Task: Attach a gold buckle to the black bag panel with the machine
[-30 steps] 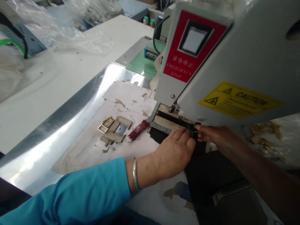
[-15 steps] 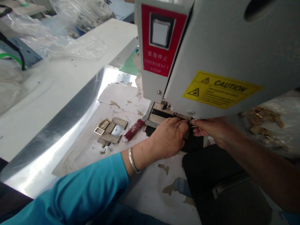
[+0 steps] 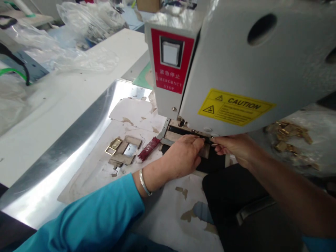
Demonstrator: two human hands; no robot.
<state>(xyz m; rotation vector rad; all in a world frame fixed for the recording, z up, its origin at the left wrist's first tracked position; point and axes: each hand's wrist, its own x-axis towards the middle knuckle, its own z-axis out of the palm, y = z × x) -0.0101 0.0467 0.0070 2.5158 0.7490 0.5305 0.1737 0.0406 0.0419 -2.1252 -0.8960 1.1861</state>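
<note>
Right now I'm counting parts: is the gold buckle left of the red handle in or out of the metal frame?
Out: the gold buckle lies past the red handle, off the metal frame.

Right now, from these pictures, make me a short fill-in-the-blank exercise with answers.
1. The yellow label is headed ____.
2. The panel around the white button is ____.
3. In this view, the red handle lies between the buckle and the ____ hand.

Missing words: CAUTION; red; left.

The strip [image 3: 179, 131] is black, the handle [image 3: 149, 148] maroon, the sleeve [image 3: 102, 208] turquoise.
</note>
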